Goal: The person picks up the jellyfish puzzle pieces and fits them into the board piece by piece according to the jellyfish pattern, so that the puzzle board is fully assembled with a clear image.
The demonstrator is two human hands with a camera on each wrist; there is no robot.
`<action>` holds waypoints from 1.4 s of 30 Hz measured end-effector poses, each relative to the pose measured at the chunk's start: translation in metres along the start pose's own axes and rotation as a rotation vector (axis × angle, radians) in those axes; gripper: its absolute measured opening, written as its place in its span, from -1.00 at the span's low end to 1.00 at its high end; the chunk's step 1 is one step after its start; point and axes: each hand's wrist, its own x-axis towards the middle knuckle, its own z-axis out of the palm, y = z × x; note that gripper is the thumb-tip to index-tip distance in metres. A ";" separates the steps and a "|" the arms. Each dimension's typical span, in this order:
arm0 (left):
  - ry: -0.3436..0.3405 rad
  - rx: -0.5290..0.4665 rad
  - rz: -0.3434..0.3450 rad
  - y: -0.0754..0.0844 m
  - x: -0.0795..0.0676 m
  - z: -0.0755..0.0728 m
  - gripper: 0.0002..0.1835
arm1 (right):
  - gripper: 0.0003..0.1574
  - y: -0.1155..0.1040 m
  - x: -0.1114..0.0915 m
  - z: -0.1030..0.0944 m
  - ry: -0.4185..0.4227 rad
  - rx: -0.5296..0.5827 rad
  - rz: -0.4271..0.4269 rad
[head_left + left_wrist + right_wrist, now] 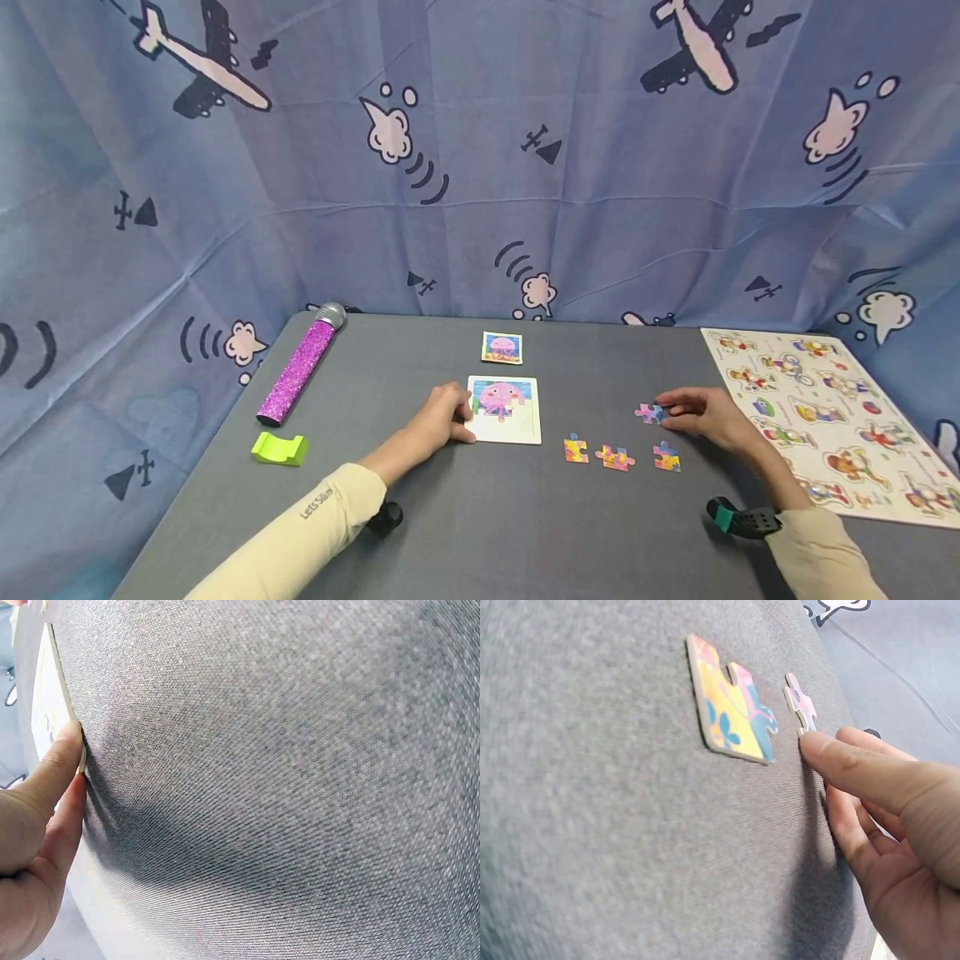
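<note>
A square white puzzle board [506,433] with a partly filled picture of a pink sea creature lies flat on the table. My left hand [442,413] pinches its left edge; in the left wrist view the thumb [61,754] lies on top of the board [51,694] at the corner. Off to the right, my right hand [703,415] has thumb and fingertips on the end of a pink and blue puzzle piece [648,412], pinching it close over the table. Three loose pieces lie nearer me: a yellow one [576,450], a pink-yellow one [616,458] and a yellow-blue one [667,457].
A small picture card [502,347] lies beyond the board. Left stand a glittery purple microphone [303,367], lying down, and a lime-green curved block [280,449]. A large white sheet of character pictures [832,417] covers the right side. A patterned curtain [480,167] hangs behind the table.
</note>
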 end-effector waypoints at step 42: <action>-0.006 0.002 0.002 0.003 -0.002 -0.002 -0.69 | -0.46 -0.026 0.011 0.019 -0.010 0.365 0.017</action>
